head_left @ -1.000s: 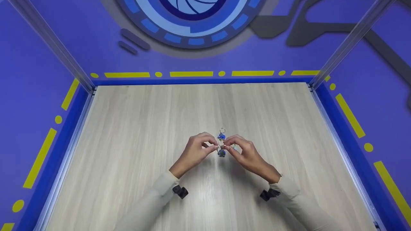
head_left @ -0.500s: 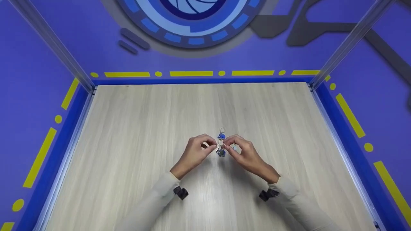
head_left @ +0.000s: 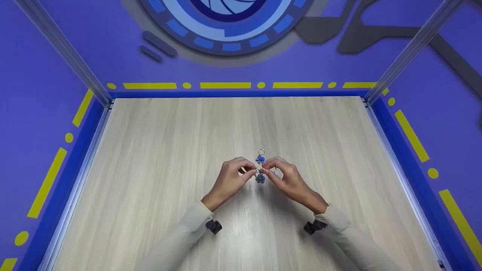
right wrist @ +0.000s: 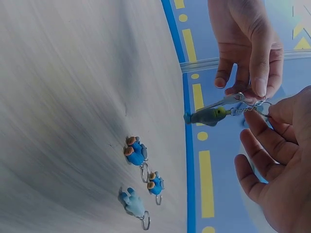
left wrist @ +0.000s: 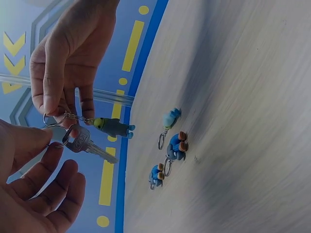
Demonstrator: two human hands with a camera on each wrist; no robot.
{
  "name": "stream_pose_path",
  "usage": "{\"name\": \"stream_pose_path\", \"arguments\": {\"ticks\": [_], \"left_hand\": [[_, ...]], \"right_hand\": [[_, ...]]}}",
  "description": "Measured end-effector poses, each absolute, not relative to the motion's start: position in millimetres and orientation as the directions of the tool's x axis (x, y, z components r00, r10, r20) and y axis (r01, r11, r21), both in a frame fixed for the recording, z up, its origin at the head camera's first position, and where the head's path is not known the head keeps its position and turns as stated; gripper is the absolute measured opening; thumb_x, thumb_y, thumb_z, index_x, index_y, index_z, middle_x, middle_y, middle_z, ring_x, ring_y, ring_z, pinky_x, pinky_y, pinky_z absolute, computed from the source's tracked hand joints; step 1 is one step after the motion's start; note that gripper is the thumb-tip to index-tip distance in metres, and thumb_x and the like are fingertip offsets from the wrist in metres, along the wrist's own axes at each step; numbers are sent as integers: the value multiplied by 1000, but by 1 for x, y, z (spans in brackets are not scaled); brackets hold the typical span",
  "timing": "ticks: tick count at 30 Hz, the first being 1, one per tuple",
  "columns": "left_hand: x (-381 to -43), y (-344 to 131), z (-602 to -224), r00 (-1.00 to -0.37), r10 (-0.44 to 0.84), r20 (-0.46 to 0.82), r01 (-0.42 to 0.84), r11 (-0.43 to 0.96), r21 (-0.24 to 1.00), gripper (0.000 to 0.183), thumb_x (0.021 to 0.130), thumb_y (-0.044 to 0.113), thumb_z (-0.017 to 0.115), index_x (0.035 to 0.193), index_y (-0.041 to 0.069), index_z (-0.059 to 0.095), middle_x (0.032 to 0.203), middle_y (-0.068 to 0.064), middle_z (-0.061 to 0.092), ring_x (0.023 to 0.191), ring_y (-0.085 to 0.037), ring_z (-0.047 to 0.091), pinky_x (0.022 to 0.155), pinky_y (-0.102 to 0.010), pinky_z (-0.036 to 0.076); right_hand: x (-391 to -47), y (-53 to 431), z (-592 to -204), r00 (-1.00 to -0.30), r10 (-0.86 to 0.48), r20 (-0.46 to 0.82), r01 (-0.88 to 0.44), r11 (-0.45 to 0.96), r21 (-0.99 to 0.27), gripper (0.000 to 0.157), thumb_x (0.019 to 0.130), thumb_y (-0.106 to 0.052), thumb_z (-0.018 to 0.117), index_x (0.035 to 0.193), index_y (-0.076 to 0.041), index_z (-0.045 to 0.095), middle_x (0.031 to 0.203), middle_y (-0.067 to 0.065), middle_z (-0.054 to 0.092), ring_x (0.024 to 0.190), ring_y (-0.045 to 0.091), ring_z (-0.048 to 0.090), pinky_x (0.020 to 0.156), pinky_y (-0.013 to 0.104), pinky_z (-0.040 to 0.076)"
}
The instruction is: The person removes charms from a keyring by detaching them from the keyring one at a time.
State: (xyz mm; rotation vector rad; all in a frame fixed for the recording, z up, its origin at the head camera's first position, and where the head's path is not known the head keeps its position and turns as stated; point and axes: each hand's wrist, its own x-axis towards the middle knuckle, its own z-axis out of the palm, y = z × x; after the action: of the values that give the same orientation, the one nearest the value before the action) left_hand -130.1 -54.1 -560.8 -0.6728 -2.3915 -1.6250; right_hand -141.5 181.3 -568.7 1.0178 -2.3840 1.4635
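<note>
In the head view, my left hand (head_left: 233,177) and right hand (head_left: 288,177) meet fingertip to fingertip over the table. The left thumb and forefinger pinch a silver key (left wrist: 80,141) by the ring at its head, in the left wrist view. Opposite, my right hand pinches the metal ring (right wrist: 264,108) of a keychain. From its short chain hangs a grey figurine (right wrist: 208,116) with a yellow-green head, close beside the key. Fingertips partly cover both rings, so I cannot tell whether they are linked.
Below the hands, two blue figurine keychains (left wrist: 177,145) and a pale blue one (right wrist: 132,203) lie on the wooden table (head_left: 169,143), each with a metal ring. Blue walls (head_left: 241,67) with yellow marks enclose the table at the back and sides.
Half a second ago my left fingertips shifted slightly left; now they are back closer to the right fingertips. The right hand stays nearly in place.
</note>
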Motion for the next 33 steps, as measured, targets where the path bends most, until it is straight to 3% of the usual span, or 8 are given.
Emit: {"name": "stream_pose_path", "arguments": {"ticks": [6,15,26,33], "left_hand": [[-131,-56,-562,-886,234,399,459,338,822,9,97,1,83,95,10,83,92,1,78,87,-12,72,79,-43,65],[-130,-56,-565,-896,193,400,443,322,837,9,96,0,83,94,9,84,90,2,79,85,-11,71,78,-52,65],[-129,-55,-565,-883,190,429,469,335,817,8,95,-1,84,93,7,84,89,3,79,86,-12,72,78,-37,64],[-129,-54,-565,-864,195,464,503,313,806,10,93,-2,85,91,8,84,88,2,79,84,-15,72,76,-48,64]], "right_hand": [[-142,182,-569,-757,-467,457,-616,280,-736,3,105,-6,74,106,-3,74,113,8,79,112,31,75,101,29,57],[-140,182,-570,-780,-461,423,-586,300,-753,5,105,-7,75,106,-3,74,115,8,79,114,29,75,103,34,58],[-138,180,-572,-810,-423,405,-549,310,-776,11,102,0,76,102,-10,75,112,5,79,113,27,75,104,35,57],[-136,177,-573,-810,-401,427,-557,303,-773,11,102,-2,78,98,-12,75,111,4,79,111,28,74,103,31,55]]}}
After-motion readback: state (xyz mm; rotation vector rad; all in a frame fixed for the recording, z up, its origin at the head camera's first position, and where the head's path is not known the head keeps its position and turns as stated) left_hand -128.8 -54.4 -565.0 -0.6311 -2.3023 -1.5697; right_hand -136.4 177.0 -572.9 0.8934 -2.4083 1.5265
